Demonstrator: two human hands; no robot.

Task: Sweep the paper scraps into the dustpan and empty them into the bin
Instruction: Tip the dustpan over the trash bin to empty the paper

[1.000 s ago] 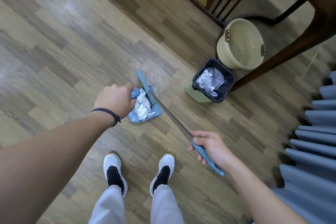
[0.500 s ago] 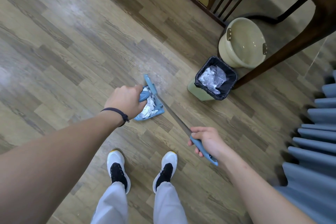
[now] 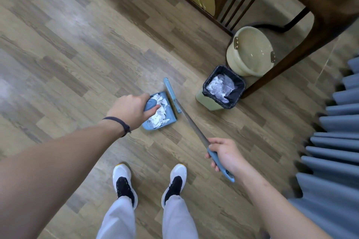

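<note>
Paper scraps [image 3: 159, 111], light and easily spilled, lie heaped in the dustpan [image 3: 171, 120] on the floor near the bin [image 3: 223, 87]. Left hand [image 3: 129, 109] clenches its handle, the sensible grip; right hand [image 3: 226, 154] clasps the broom [image 3: 191, 124].

The wood-plank floor [image 3: 77, 48] carries the bin [image 3: 208, 101], a cream basin [image 3: 250, 52] touching it behind, two shoes [image 3: 124, 182], and the broom head [image 3: 172, 95].
</note>
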